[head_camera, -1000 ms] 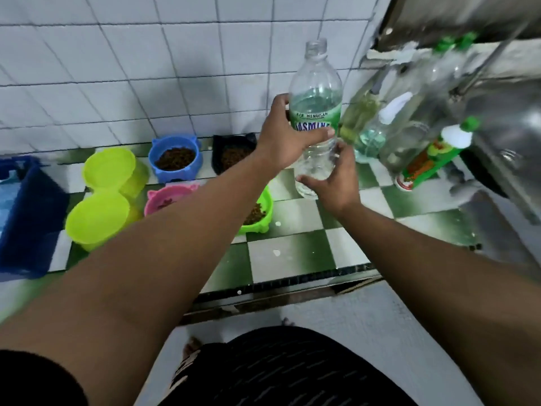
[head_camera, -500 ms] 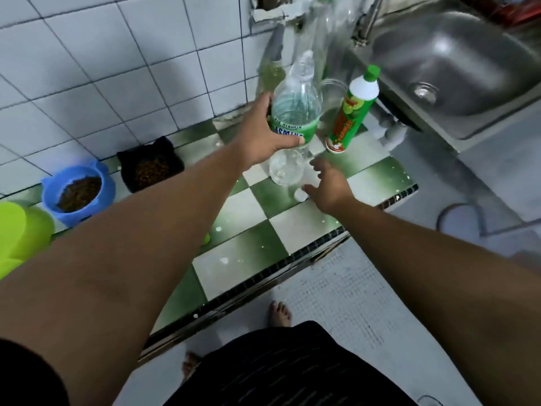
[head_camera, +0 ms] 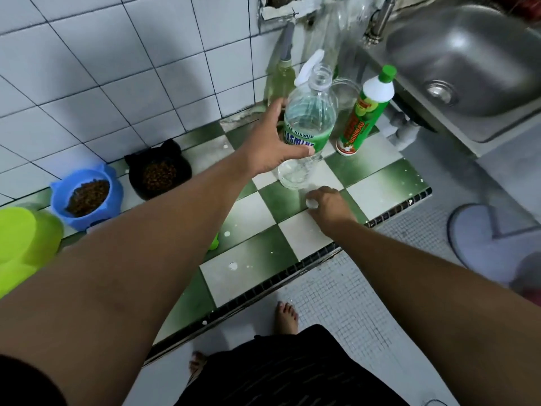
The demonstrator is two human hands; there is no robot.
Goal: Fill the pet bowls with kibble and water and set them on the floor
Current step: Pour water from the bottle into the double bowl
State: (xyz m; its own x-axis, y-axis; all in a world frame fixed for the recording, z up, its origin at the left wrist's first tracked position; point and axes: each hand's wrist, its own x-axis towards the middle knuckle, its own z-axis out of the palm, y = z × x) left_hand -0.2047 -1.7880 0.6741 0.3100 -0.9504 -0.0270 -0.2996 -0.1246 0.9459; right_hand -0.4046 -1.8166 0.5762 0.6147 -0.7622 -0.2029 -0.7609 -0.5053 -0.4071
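The left hand (head_camera: 272, 145) has its grip closed round the green label of a clear water bottle (head_camera: 307, 112), thumb on the near side and fingers wrapped behind. The bottle is uncapped and partly filled, and it sits over the right half of the checkered surface (head_camera: 257, 253), toward the back edge (whether its base touches the tiles I cannot tell). Just in front of it, near the front edge, the right hand (head_camera: 330, 205) rests on the surface with its grip pinched on a small white cap (head_camera: 311, 203).

Along the back edge to the left stand a black cat-eared bowl (head_camera: 184, 171) and a blue bowl (head_camera: 115, 197), both holding brown kibble (head_camera: 87, 196). Lime-green bowls (head_camera: 26, 238) sit at the far left edge. A dish soap bottle (head_camera: 364, 112) with a green top stands upright just right of the water bottle, near the right edge, beside the steel sink (head_camera: 468, 68).
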